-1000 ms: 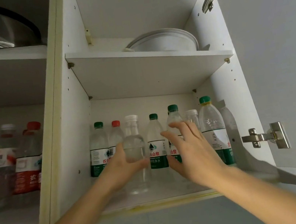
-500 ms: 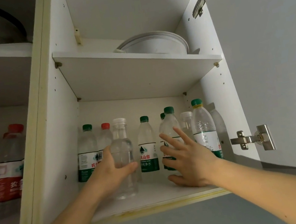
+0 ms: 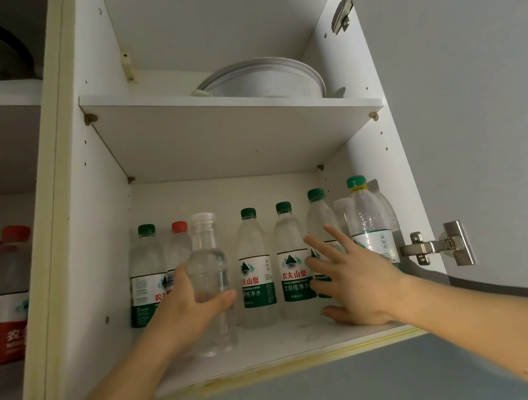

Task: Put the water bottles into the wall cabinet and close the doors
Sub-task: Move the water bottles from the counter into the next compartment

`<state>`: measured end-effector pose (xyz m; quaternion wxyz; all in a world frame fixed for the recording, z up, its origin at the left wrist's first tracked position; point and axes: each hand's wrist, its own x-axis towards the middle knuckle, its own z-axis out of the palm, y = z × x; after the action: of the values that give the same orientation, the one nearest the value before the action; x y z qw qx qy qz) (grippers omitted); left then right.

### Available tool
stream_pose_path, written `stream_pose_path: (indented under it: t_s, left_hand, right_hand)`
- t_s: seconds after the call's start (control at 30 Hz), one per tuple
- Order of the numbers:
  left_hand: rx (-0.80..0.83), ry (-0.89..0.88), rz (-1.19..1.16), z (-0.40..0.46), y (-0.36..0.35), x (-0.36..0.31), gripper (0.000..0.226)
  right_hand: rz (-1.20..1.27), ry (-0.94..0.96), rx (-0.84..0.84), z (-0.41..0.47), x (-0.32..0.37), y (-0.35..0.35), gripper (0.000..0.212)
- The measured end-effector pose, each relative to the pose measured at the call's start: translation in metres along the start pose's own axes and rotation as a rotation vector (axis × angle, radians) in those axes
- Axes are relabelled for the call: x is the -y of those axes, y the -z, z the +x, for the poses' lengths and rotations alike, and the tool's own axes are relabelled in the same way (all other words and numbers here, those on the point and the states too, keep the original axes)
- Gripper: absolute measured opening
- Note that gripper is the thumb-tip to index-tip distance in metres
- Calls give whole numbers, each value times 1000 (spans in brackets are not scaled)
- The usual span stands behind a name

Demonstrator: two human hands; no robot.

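Both forearms reach up and forward toward 12 o'clock. The left hand has its fingers and thumb curled round a clear bottle. The right hand is spread, fingers straight, thumb low at 6 o'clock.

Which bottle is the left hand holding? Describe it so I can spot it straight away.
Look at the open wall cabinet's lower shelf, under the shelf with the white pan. The left hand grips a clear bottle at the front. Unlike the row behind, it has no label and a white cap.

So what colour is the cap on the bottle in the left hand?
White, on the unlabelled bottle in the left hand; head view.
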<state>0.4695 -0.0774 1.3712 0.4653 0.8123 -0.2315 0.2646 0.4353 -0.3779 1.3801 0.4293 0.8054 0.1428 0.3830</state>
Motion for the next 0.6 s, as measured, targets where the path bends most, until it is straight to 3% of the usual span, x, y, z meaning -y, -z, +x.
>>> stream_pose_path:
  t_s: [0.3, 0.47, 0.53, 0.6]
  left_hand:
    - [-6, -4, -2, -3, -2, -1, 96]
    - [-28, -25, -5, -4, -4, -1, 97]
    - [-38, -27, 13, -2, -5, 0, 98]
    - [-50, -37, 46, -1, -6, 1, 99]
  right_hand:
    - [-39, -15, 51, 3, 3, 7, 55]
    - [89, -43, -164, 29, 19, 16, 40]
    - [152, -72, -206, 51, 21, 21, 47]
    - [221, -130, -204, 72, 18, 24, 68]
